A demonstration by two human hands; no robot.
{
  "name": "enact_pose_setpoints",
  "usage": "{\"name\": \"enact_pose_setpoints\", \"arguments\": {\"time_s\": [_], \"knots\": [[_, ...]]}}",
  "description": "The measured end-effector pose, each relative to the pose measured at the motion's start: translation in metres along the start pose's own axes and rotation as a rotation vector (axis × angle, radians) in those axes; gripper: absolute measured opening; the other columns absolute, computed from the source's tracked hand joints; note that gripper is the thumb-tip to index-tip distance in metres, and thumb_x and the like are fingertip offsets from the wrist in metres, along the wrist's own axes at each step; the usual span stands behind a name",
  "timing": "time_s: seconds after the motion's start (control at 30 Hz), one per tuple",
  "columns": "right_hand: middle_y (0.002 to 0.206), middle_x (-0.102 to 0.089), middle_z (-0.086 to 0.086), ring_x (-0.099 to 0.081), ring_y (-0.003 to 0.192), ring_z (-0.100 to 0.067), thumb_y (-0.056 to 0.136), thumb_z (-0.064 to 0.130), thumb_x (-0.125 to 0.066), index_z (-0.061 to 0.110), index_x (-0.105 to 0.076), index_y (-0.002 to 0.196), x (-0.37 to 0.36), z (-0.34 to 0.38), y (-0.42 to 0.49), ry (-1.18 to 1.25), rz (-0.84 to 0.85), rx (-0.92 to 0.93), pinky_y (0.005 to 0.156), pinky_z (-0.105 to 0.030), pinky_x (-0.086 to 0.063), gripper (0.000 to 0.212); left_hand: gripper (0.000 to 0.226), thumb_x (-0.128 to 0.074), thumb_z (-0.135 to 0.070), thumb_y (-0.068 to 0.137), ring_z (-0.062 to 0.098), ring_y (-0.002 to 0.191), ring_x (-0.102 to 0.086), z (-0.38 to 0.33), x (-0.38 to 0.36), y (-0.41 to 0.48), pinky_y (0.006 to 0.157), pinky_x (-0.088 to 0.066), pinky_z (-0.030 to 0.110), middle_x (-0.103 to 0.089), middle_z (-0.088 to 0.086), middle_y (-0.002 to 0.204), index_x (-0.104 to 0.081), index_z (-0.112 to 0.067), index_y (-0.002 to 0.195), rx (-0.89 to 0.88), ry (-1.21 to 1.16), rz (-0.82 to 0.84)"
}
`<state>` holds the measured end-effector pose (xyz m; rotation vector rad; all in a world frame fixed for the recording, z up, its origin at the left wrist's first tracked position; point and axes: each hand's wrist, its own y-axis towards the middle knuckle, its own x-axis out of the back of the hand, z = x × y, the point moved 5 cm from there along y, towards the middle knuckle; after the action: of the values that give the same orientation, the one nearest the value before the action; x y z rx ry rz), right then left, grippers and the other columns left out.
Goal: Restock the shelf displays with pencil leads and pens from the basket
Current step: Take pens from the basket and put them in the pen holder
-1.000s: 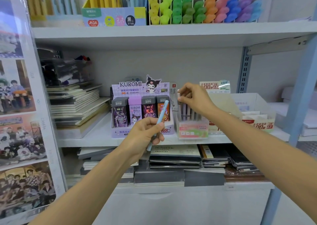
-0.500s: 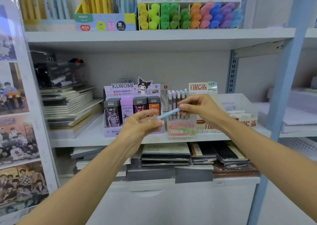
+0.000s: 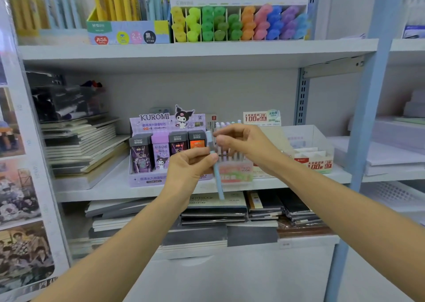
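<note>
**A:** What crowds the pen (image 3: 217, 177)?

**B:** It is held almost upright in front of the middle shelf (image 3: 103, 192), near the middle of its front edge. It crosses the seam between the Kuromi box (image 3: 158, 149) on the left and the clear pen box (image 3: 234, 174) on the right. The left hand (image 3: 190, 167) pinches its middle between thumb and fingers. The right hand (image 3: 245, 142) has its fingertips closed on the upper end, and it covers most of the pens standing in the pen box.

**A:** And further out?

**B:** A white lead box (image 3: 310, 145) sits near the shelf's right end. A slanting stack of notebooks (image 3: 80, 145) fills the left end, with a dark case (image 3: 62, 99) on top. On the shelf above, highlighters (image 3: 239, 23) run from yellow to purple, beside a box of yellow pens (image 3: 115, 2).

**A:** The room?

**B:** Pale grey shelving, with a blue post (image 3: 373, 94) on the right and posters (image 3: 20, 186) down the left side. Lower notebooks (image 3: 213, 209) lie flat under the middle shelf.

**A:** Anything unclear?

**B:** The pen is motion-blurred. Its lower tip smears over a notebook cover below the shelf edge, and the right fingertips partly hide its top. What the case holds is too dim to tell, and the top shelf's goods are cut off by the frame.
</note>
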<state>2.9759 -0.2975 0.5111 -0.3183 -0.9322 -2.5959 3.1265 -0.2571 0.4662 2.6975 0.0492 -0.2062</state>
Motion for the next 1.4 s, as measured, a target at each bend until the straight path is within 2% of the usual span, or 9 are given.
{"name": "enact_pose_setpoints", "arguments": {"time_s": [0.17,0.37,0.47,0.6,0.73,0.87,1.1,1.3,1.4], "knots": [[0.081,-0.073,0.0,-0.068,0.076,-0.012,0.081,0.019,-0.076,0.013,-0.073,0.093,-0.001,0.005,0.013,-0.005,-0.005,-0.006,0.074,-0.025,-0.056,0.013,0.015,-0.078,-0.009,0.079,0.02,0.081,-0.071,-0.002,-0.006,0.006,0.073,-0.059,0.028,-0.074,0.011,0.087,-0.071,-0.012,0.092,-0.072,0.124,-0.052],[0.092,-0.074,-0.006,-0.069,0.084,-0.012,0.091,0.009,-0.063,0.007,-0.069,0.108,0.041,0.012,0.027,0.076,-0.153,-0.02,0.077,-0.021,-0.056,0.018,0.033,-0.071,-0.017,0.087,0.009,0.101,-0.059,0.001,0.003,0.011,0.088,-0.05,0.023,-0.062,-0.005,0.112,-0.062,-0.021,0.119,-0.336,0.653,-0.024],[0.096,-0.072,-0.009,-0.068,0.085,-0.013,0.093,0.006,-0.059,0.006,-0.067,0.109,0.065,0.014,0.036,0.059,-0.28,0.011,0.08,-0.022,-0.056,0.018,0.05,-0.063,-0.025,0.093,0.011,0.132,-0.041,0.011,-0.002,0.008,0.112,-0.034,0.031,-0.049,-0.006,0.142,-0.048,-0.02,0.14,-0.453,0.991,0.12],[0.1,-0.071,-0.013,-0.069,0.083,-0.009,0.094,0.006,-0.059,0.004,-0.066,0.111,0.069,-0.003,0.043,-0.06,-0.345,0.0,0.076,-0.018,-0.055,0.019,0.065,-0.056,-0.031,0.096,0.015,0.145,-0.023,0.028,-0.007,0.003,0.121,-0.014,0.028,-0.03,-0.003,0.157,-0.026,-0.016,0.152,-0.5,1.252,0.261],[0.101,-0.071,-0.017,-0.07,0.087,-0.019,0.093,0.006,-0.061,0.005,-0.067,0.108,0.056,-0.025,0.045,-0.16,-0.335,0.005,0.079,-0.022,-0.057,0.017,0.069,-0.051,-0.031,0.098,0.013,0.149,-0.011,0.032,-0.005,0.004,0.122,-0.009,0.027,-0.013,-0.005,0.162,-0.014,-0.019,0.155,-0.537,1.337,0.267],[0.098,-0.072,-0.009,-0.07,0.091,-0.021,0.092,0.009,-0.063,0.017,-0.068,0.102,0.047,-0.031,0.046,-0.253,-0.249,0.024,0.084,-0.026,-0.057,0.013,0.072,-0.051,-0.031,0.098,0.011,0.15,-0.006,0.034,-0.004,0.005,0.121,-0.011,0.028,-0.004,-0.009,0.163,-0.008,-0.023,0.155,-0.564,1.365,0.301],[0.1,-0.071,-0.013,-0.069,0.087,-0.014,0.093,0.008,-0.061,0.002,-0.068,0.111,0.055,-0.033,0.05,-0.342,-0.224,0.021,0.08,-0.019,-0.056,0.02,0.065,-0.056,-0.021,0.094,0.016,0.145,-0.023,0.03,-0.005,0.007,0.115,-0.006,0.02,-0.025,-0.004,0.159,-0.027,-0.017,0.153,-0.61,1.39,0.258],[0.096,-0.071,-0.004,-0.07,0.086,-0.012,0.093,0.012,-0.063,0.006,-0.068,0.113,0.04,-0.038,0.056,-0.464,-0.066,-0.011,0.079,-0.02,-0.057,0.022,0.066,-0.057,-0.019,0.093,0.015,0.144,-0.026,0.031,-0.006,0.007,0.117,-0.009,0.02,-0.027,-0.004,0.158,-0.029,-0.016,0.152,-0.612,1.375,0.263],[0.09,-0.073,-0.009,-0.072,0.083,-0.017,0.09,0.01,-0.067,0.01,-0.064,0.113,0.046,-0.04,0.054,-0.364,-0.117,-0.03,0.078,-0.026,-0.059,0.024,0.067,-0.06,-0.016,0.09,0.015,0.142,-0.03,0.031,-0.006,0.006,0.114,-0.009,0.018,-0.031,-0.002,0.157,-0.032,-0.014,0.151,-0.612,1.358,0.259]]}}
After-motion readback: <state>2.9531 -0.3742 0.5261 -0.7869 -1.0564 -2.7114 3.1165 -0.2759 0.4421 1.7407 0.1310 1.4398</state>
